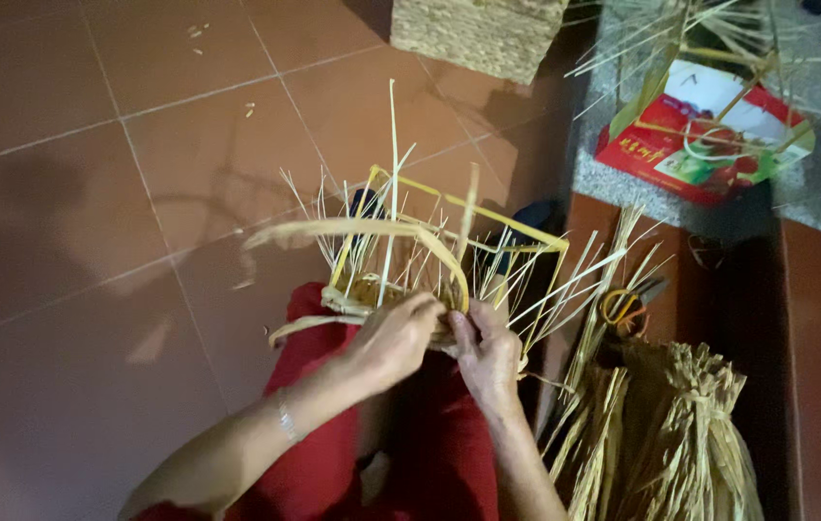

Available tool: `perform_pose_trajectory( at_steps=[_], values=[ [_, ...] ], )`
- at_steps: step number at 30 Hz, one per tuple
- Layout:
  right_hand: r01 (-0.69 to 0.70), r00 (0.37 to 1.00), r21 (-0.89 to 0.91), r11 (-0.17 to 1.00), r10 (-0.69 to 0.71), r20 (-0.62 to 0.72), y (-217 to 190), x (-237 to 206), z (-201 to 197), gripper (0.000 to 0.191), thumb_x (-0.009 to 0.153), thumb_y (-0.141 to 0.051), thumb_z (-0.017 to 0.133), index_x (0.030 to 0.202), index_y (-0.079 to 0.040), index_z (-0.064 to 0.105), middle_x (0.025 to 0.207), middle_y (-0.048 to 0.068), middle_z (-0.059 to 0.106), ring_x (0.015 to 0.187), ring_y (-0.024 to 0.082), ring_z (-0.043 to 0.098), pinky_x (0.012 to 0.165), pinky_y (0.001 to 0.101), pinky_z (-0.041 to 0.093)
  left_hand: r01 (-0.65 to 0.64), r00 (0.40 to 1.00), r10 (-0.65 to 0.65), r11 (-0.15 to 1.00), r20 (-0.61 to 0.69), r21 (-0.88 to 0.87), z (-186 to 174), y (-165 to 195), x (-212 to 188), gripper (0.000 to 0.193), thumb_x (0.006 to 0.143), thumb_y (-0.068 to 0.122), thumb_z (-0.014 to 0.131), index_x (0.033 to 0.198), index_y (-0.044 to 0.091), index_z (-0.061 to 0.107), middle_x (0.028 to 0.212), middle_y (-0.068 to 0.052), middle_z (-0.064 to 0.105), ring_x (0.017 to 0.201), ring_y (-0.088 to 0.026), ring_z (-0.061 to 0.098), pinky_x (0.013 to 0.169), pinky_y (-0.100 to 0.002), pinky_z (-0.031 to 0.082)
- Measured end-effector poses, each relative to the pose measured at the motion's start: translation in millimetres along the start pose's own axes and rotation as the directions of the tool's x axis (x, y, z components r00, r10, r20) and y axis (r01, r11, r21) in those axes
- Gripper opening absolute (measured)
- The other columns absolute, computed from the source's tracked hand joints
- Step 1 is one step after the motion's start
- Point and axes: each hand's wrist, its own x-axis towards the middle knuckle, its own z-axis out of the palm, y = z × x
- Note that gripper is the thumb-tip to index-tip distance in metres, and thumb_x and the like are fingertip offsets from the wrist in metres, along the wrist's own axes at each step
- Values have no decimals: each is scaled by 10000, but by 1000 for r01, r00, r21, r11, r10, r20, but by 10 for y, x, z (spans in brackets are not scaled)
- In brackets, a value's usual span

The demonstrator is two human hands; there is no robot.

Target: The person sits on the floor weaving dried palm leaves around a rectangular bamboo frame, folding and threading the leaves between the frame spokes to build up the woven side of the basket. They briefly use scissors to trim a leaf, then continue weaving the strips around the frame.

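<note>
2 hands meet over our lap, and we read the scene from the left of them across to the right. Out beyond our left hand lies reddish-brown tiled floor with a few straw scraps on it. Our left forearm wears a thin silver bracelet at the wrist. That hand curls down over the half-woven straw basket on its yellow wire frame, fingers bent and closed on the woven rim, apparently to steady the piece against our red trousers. Loose stalks stand up and fan out above the hands, left unwoven. Our right hand sits just beside the left, touching the same rim; its thumb and fingers are pressed together, pinching what looks like 1 strand, though we cannot tell exactly which. Right of this hand, yellow-handled scissors lie near, within reach. Below them a tied bundle of dry straw leans close to our right knee. Farther up, beyond the right hand, a red printed cardboard box sits on a grey stone ledge, and a woven straw block rests above both hands.
</note>
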Motion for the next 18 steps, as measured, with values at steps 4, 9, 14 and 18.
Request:
perform_pose_trajectory(
  at_steps=[4,9,14,18],
  values=[
    [-5,985,45,999,12,-170,29,-2,89,438,900,-53,718,1302,-21,547,960,137,772,827,170,768,694,280,606,374,883,-373,926,284,53,142,-251,413,173,921,69,615,1034,-45,679,827,-179,709,633,-288,704,527,-395,567],
    [134,948,5,991,-127,-293,28,-28,205,323,934,-67,748,1220,-50,599,911,121,789,811,147,768,769,295,607,589,778,-515,798,360,-130,51,-347,504,249,962,28,484,1203,-31,511,821,-151,679,488,-236,687,374,-347,548],
    [103,962,-254,962,-162,-220,47,-2,246,167,918,-132,721,1071,-65,738,808,182,747,660,253,727,613,384,575,677,708,-473,666,524,-313,161,-606,607,294,997,60,464,1282,-11,454,817,-203,676,443,-196,646,330,-325,520],
    [-1,1000,-351,937,0,-2,37,74,213,229,961,-286,678,981,-83,782,696,196,708,602,340,682,596,450,533,626,777,-324,488,540,-608,220,-843,547,260,995,81,522,1237,-15,516,924,-86,718,430,-140,614,311,-276,450]
  ],
)
